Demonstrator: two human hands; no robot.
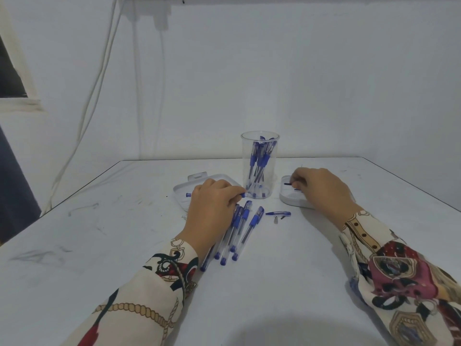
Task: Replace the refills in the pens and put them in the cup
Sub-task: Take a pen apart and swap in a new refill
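A: Where do the pens sit relative to the left hand (212, 203)?

B: A loose bundle of pens (234, 231) lies on the worktop (74, 245) near its middle, partly under the left palm and wrist, blue end plugs pointing toward the near edge. The fingers curl round one pen barrel (243, 195), whose blue end pokes out toward the cup (259, 166).

A: And the right hand (321, 188)?

B: It reaches over the white tray (294, 199) to the right of the cup, fingers bent down, pinching a thin dark refill (289, 184) (only its tip shows).

A: The cup itself?

B: Clear, upright, toward the far edge, with several blue pens standing inside. A white lid (182, 193) lies left of it, behind the left hand. A blue cap (278, 213) and a small metal tip (276, 221) lie between the two hands.
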